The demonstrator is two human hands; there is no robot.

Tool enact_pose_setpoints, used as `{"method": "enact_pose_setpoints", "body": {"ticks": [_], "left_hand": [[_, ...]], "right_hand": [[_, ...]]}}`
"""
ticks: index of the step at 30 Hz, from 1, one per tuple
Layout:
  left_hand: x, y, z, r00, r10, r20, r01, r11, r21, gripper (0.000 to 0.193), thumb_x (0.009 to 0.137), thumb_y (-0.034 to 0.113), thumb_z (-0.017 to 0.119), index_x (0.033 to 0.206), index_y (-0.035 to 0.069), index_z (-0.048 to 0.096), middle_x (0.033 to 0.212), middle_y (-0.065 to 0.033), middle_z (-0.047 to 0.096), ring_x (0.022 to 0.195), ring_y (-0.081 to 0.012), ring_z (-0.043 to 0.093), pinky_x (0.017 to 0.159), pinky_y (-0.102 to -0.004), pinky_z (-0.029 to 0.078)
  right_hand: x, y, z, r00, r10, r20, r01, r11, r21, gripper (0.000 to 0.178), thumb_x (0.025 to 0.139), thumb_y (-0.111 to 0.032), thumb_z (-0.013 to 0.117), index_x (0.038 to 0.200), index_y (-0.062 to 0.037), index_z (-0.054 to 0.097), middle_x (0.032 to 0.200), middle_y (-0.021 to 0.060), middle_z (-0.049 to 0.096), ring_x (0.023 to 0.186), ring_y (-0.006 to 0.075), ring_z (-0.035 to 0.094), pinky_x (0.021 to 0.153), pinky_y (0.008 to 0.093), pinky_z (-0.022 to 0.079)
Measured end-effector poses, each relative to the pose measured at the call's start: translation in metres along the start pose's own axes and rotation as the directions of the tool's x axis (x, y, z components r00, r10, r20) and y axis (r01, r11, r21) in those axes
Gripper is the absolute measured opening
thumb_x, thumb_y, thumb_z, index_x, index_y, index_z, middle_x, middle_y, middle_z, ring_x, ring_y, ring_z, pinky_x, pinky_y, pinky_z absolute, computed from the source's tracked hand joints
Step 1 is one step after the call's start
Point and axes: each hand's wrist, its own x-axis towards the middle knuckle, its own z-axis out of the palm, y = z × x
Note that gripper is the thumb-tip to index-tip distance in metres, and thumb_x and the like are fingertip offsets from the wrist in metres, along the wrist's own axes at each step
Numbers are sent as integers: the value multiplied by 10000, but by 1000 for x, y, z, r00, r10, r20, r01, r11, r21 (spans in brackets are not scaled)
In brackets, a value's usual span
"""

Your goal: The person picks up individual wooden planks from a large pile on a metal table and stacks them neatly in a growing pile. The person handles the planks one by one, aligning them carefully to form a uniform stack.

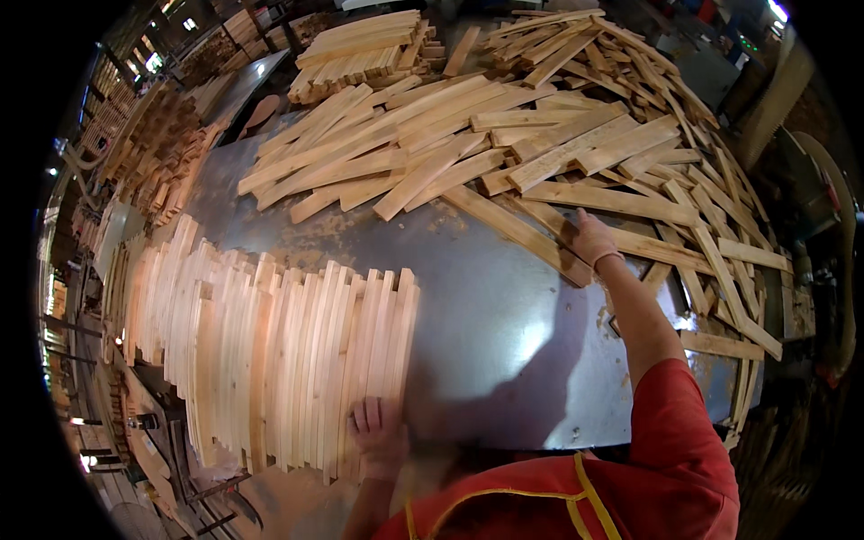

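My left hand (pixel 376 436) rests on the near right end of a neat row of pale wooden strips (pixel 306 360), its fingers lying on top of them. The strips lie side by side, lengthwise away from me, with uneven ends. Out to the right, my right hand (pixel 598 239) is closed at the near end of a wooden slat (pixel 540 216) at the front edge of a loose pile. Its thumb side is partly hidden. Just left of that hand, another slat (pixel 508 229) slants toward me over the metal tabletop (pixel 477 315).
The jumbled pile of slats (pixel 621 153) spreads over the table's back and right side. A stacked bundle (pixel 360 54) stands at the back. More timber (pixel 153 162) is piled to the far left. Sawdust (pixel 333 229) is scattered on the metal. Machinery (pixel 792 153) stands at the right.
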Motion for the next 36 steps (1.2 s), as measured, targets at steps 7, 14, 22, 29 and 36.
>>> {"method": "enact_pose_setpoints", "body": {"ticks": [7, 14, 22, 29, 36], "left_hand": [[-2, 0, 2, 999, -12, 49, 13, 1000, -11, 792, 764, 264, 787, 1473, 83, 485, 1494, -205, 491, 1390, -489, 459, 1143, -685, 365], [3, 1, -4, 1000, -12, 3, 12, 1000, -26, 695, 740, 269, 792, 1379, 114, 567, 1416, -172, 519, 1343, -456, 489, 1102, -658, 412], [5, 0, -16, 1000, -15, -8, 14, 996, -93, 718, 780, 286, 765, 1429, 84, 535, 1450, -167, 502, 1386, -422, 449, 1158, -606, 374], [-1, -8, -20, 1000, -20, -24, 18, 997, -81, 747, 803, 365, 745, 1466, 96, 530, 1480, -147, 493, 1408, -379, 438, 1184, -563, 350], [-6, -7, -12, 1000, -8, 7, 9, 999, -48, 775, 848, 428, 714, 1526, 119, 499, 1537, -131, 468, 1454, -366, 403, 1247, -554, 279]], "right_hand": [[23, -34, 18, 989, -94, 112, 91, 995, 35, 565, 883, -284, 702, 1370, -19, 590, 1164, 268, 705, 1127, 477, 654, 996, 523, 533], [-158, -80, 49, 973, -189, -132, 211, 963, 170, 501, 949, -200, 646, 1421, -47, 576, 1283, 247, 613, 1197, 450, 563, 1036, 546, 477], [-342, -50, 45, 989, -134, 64, 115, 963, 242, 662, 862, -247, 722, 1459, -37, 528, 1365, 238, 579, 1320, 462, 503, 1142, 549, 406], [-428, 7, 31, 960, -81, 269, 22, 976, 215, 1063, 705, -303, 848, 1579, 40, 350, 1526, 283, 480, 1435, 479, 429, 1226, 519, 363], [-445, 14, 29, 928, -168, 332, 187, 982, -27, 942, 739, -207, 815, 1570, -42, 402, 1443, 267, 555, 1356, 476, 511, 1142, 526, 464]]}}
